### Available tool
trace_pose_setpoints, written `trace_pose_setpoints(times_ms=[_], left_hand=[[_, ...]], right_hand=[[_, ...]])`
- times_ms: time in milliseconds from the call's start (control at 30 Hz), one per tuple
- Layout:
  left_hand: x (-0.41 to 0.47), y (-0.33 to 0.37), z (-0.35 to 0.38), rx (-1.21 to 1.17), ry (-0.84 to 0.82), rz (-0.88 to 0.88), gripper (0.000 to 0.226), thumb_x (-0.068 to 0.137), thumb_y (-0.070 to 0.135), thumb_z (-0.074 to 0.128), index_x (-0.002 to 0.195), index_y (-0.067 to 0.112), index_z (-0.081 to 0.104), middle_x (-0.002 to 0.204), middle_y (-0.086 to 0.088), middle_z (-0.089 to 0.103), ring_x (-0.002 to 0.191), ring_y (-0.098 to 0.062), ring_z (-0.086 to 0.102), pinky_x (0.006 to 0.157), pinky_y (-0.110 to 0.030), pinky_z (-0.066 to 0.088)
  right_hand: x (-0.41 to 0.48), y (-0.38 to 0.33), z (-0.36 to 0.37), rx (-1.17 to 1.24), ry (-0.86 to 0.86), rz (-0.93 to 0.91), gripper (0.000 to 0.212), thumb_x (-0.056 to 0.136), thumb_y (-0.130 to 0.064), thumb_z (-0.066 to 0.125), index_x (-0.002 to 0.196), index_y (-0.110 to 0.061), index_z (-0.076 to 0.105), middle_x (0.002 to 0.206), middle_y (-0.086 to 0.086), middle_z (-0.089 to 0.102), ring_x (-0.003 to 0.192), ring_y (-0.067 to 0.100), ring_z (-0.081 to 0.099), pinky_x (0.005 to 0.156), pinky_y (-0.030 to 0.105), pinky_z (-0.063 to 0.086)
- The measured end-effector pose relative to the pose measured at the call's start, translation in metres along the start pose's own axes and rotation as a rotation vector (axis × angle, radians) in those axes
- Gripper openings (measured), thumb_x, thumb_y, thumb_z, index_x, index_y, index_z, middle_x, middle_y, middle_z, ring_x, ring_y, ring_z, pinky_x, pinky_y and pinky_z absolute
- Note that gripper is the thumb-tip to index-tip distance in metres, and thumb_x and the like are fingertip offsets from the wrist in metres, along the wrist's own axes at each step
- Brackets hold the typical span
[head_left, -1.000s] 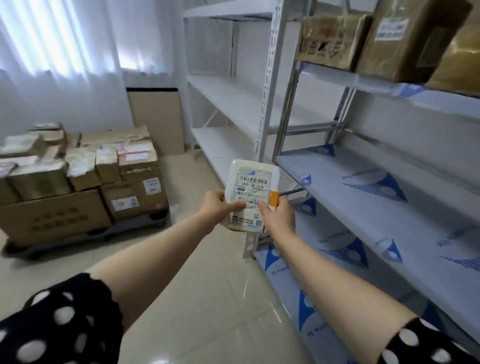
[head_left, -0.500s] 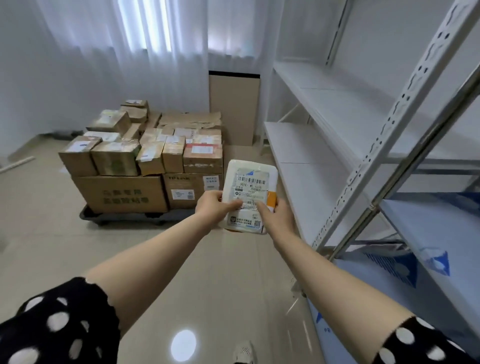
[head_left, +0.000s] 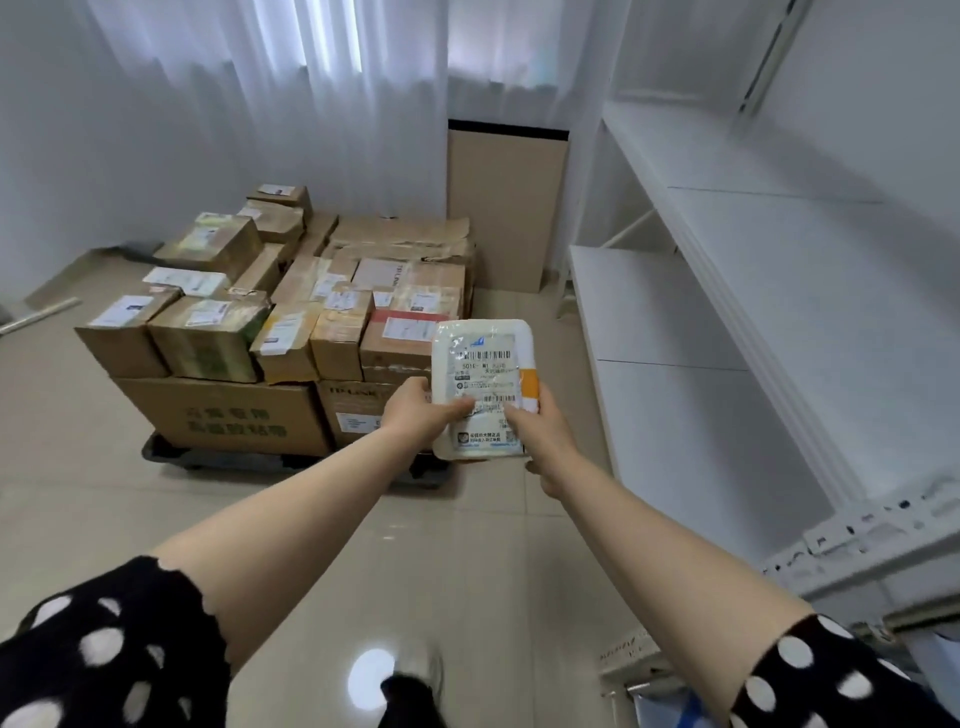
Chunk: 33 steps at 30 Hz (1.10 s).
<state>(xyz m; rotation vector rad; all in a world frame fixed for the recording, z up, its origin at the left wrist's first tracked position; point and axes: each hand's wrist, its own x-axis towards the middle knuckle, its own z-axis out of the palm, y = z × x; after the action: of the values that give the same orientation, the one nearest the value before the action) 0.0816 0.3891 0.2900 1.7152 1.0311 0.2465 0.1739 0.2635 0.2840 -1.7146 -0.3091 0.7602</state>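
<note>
I see the white parcel (head_left: 480, 364) held upright in the air above the floor (head_left: 467, 551), its printed label facing me and an orange stripe down its right edge. The left hand (head_left: 415, 413) grips its lower left edge, thumb on the label, and the right hand (head_left: 540, 431) grips the lower right corner. Just behind it stand stacked cardboard boxes (head_left: 223, 415) on a low trolley (head_left: 171, 457), with white shelves (head_left: 727, 364) along the right

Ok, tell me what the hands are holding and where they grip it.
Both hold one white labelled parcel. The left hand grips its lower left edge, and the right hand grips its lower right edge, just below the orange stripe.
</note>
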Motion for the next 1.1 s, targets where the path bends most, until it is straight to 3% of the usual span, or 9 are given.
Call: trace_pose_setpoints(times_ms=[200, 400, 500, 567, 667, 767, 867, 933, 1100], left_hand=[[0.133, 0.037, 0.007, -0.002, -0.065, 0.048, 0.031, 0.084, 0.031, 0.071, 0.106, 0.015, 0.059, 0.098, 0.004, 0.063, 0.087, -0.015, 0.06, 0.072, -0.029, 0.05], [0.272, 0.074, -0.002, -0.096, -0.074, -0.052, 0.023, 0.083, 0.032, 0.072, 0.095, 0.017, 0.06, 0.1, -0.004, 0.069, 0.091, -0.021, 0.067, 0.084, -0.036, 0.055], [0.33, 0.089, -0.007, -0.12, -0.083, -0.107, 0.02, 0.082, 0.031, 0.073, 0.087, 0.017, 0.06, 0.097, -0.006, 0.071, 0.084, -0.02, 0.069, 0.079, -0.035, 0.058], [0.364, 0.097, -0.009, -0.096, -0.085, -0.127, 0.022, 0.082, 0.031, 0.073, 0.09, 0.016, 0.061, 0.095, -0.006, 0.071, 0.084, -0.021, 0.07, 0.08, -0.037, 0.058], [0.416, 0.108, -0.011, -0.11, -0.098, -0.162, 0.023, 0.084, 0.029, 0.071, 0.096, 0.012, 0.062, 0.096, -0.007, 0.071, 0.087, -0.022, 0.07, 0.083, -0.041, 0.058], [0.474, 0.115, -0.013, -0.154, -0.097, -0.193, 0.033, 0.087, 0.03, 0.068, 0.106, 0.004, 0.063, 0.096, -0.009, 0.071, 0.085, -0.024, 0.068, 0.081, -0.041, 0.058], [0.536, 0.122, -0.016, -0.107, -0.023, -0.222, 0.04, 0.087, 0.036, 0.066, 0.113, 0.006, 0.06, 0.095, -0.005, 0.066, 0.075, -0.018, 0.059, 0.069, -0.035, 0.053], [0.578, 0.13, -0.017, -0.1, 0.043, -0.249, 0.047, 0.088, 0.034, 0.066, 0.123, 0.007, 0.054, 0.105, -0.006, 0.062, 0.084, -0.019, 0.059, 0.074, -0.034, 0.052], [0.681, 0.155, -0.022, -0.045, 0.184, -0.297, 0.076, 0.089, 0.027, 0.066, 0.15, 0.014, 0.023, 0.145, -0.013, 0.041, 0.108, -0.027, 0.053, 0.093, -0.042, 0.049]], right_hand=[[0.129, -0.025, 0.005, -0.033, 0.015, 0.0, 0.033, 0.089, -0.014, 0.059, 0.119, -0.025, 0.052, 0.112, -0.003, 0.065, 0.096, 0.016, 0.064, 0.062, 0.022, 0.044], [0.267, -0.068, 0.019, -0.04, -0.043, 0.008, 0.04, 0.084, -0.008, 0.069, 0.121, -0.017, 0.056, 0.115, 0.005, 0.067, 0.104, 0.022, 0.064, 0.081, 0.03, 0.051], [0.324, -0.087, 0.027, -0.03, -0.035, 0.082, 0.024, 0.085, -0.013, 0.069, 0.106, -0.019, 0.058, 0.106, 0.004, 0.066, 0.091, 0.02, 0.059, 0.073, 0.031, 0.045], [0.358, -0.096, 0.032, -0.013, -0.056, 0.129, 0.016, 0.088, -0.012, 0.066, 0.096, -0.022, 0.056, 0.103, 0.004, 0.063, 0.091, 0.019, 0.056, 0.083, 0.038, 0.046], [0.412, -0.107, 0.037, 0.038, -0.08, 0.174, 0.024, 0.09, -0.006, 0.063, 0.11, -0.014, 0.055, 0.114, 0.01, 0.064, 0.103, 0.026, 0.062, 0.097, 0.045, 0.047], [0.478, -0.118, 0.041, 0.049, -0.117, 0.184, 0.028, 0.09, -0.003, 0.062, 0.116, -0.009, 0.053, 0.116, 0.012, 0.064, 0.106, 0.028, 0.063, 0.092, 0.041, 0.051], [0.552, -0.127, 0.047, 0.025, -0.2, 0.184, 0.018, 0.091, -0.001, 0.059, 0.103, -0.014, 0.053, 0.101, 0.004, 0.065, 0.088, 0.019, 0.063, 0.073, 0.027, 0.054], [0.603, -0.136, 0.051, 0.004, -0.273, 0.181, 0.019, 0.092, 0.0, 0.058, 0.091, -0.019, 0.053, 0.089, -0.002, 0.063, 0.076, 0.012, 0.061, 0.062, 0.021, 0.052], [0.722, -0.144, 0.06, -0.112, -0.382, 0.186, 0.024, 0.089, -0.002, 0.061, 0.085, -0.024, 0.053, 0.086, -0.004, 0.062, 0.075, 0.012, 0.058, 0.065, 0.026, 0.045]])
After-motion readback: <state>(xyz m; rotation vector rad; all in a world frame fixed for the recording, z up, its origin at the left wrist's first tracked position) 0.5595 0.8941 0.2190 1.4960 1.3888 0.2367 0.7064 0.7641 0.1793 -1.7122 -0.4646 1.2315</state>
